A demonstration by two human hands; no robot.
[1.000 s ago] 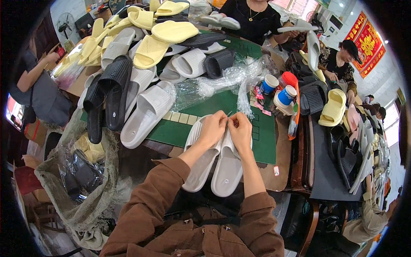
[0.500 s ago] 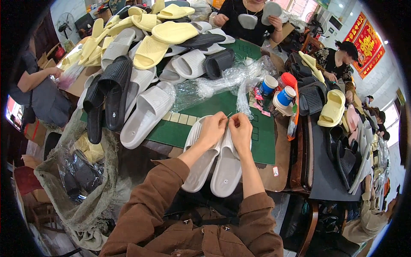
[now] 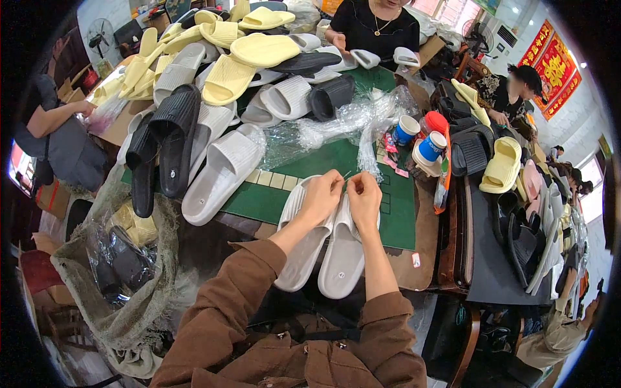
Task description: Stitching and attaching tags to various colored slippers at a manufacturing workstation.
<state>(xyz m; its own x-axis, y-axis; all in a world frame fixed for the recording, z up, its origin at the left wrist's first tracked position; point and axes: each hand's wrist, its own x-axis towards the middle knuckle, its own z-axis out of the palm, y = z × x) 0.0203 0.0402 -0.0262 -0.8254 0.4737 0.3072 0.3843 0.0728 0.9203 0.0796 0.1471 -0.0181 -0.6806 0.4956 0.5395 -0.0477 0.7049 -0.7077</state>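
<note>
A pair of light grey slippers lies side by side at the table's near edge, toes away from me: the left slipper (image 3: 299, 262) and the right slipper (image 3: 341, 264). Over their straps, my left hand (image 3: 321, 197) and my right hand (image 3: 363, 199) are close together, fingers pinched. Between the fingertips shows a thin pale strand (image 3: 347, 174), which looks like a plastic tie; its exact kind is too small to tell. My hands partly cover the slippers' straps. Beyond them, a bunch of thin white plastic strands (image 3: 369, 155) lies on the green mat (image 3: 398, 220).
Yellow, grey and black slippers are heaped at the far left, including a large grey slipper (image 3: 223, 174). Blue-and-white cups (image 3: 429, 147) and a red-lidded jar (image 3: 435, 121) stand at right. An open sack (image 3: 165, 258) is at lower left. Other people work around the tables.
My hands stay almost in place, still pinched together over the slippers. Across the table, a person has lowered the pair of grey slippers they held up onto the table.
</note>
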